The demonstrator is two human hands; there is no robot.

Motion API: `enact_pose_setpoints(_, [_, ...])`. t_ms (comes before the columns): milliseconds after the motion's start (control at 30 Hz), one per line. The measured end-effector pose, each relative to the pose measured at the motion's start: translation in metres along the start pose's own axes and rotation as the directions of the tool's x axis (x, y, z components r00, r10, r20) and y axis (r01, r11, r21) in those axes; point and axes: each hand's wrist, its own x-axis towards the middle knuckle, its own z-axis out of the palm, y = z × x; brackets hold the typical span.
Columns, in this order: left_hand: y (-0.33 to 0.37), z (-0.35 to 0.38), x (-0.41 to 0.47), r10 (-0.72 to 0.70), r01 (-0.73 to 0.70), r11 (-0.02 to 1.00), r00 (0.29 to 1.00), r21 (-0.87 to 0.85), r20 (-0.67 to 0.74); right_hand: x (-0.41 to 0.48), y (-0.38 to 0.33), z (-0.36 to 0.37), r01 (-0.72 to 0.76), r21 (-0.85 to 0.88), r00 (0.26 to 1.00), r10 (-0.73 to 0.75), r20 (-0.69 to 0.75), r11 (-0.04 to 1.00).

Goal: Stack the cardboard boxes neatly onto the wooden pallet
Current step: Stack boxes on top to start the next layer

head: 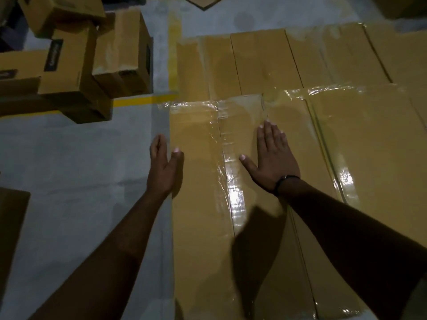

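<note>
A long taped cardboard box (198, 204) lies nearest me, at the left edge of a flat layer of several similar boxes (346, 65). My right hand (271, 158) lies flat on its top with fingers straight and a dark band at the wrist. My left hand (163, 165) is against the box's left side edge, fingers straight, thumb over the top rim. The pallet is hidden beneath the boxes.
A loose heap of smaller cardboard boxes (76, 63) sits at the upper left on the grey floor (76, 169). Yellow floor tape (174, 49) runs beside the stack. Another carton edge (11, 227) shows at the far left.
</note>
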Motion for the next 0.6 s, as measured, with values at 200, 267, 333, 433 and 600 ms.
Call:
enact_pose_setpoints(200, [0.004, 0.018, 0.027, 0.094, -0.098, 0.988, 0.995, 0.123, 0.037, 0.005, 0.0, 0.001, -0.006, -0.002, 1.0, 0.006, 0.011, 1.0])
enact_pose_setpoints(267, [0.005, 0.016, 0.024, 0.13, -0.132, 0.949, 0.991, 0.287, 0.025, 0.005, 0.0, 0.0, -0.014, -0.008, 1.0, 0.014, 0.013, 1.0])
enact_pose_setpoints(333, [0.013, 0.017, 0.025, 0.151, -0.151, 0.89, 0.988, 0.431, 0.035, 0.005, 0.001, -0.003, -0.018, -0.01, 1.0, 0.018, 0.021, 1.0])
enact_pose_setpoints(433, [0.015, 0.019, 0.026, 0.258, -0.262, 0.735, 0.961, 0.625, 0.1, 0.015, 0.002, -0.008, 0.021, -0.016, 0.998, -0.02, 0.063, 1.0])
enact_pose_setpoints(600, [0.014, 0.019, 0.028, 0.279, -0.3, 0.711, 0.951, 0.636, 0.136, 0.057, 0.006, -0.015, 0.023, -0.022, 0.998, -0.022, 0.054, 0.999])
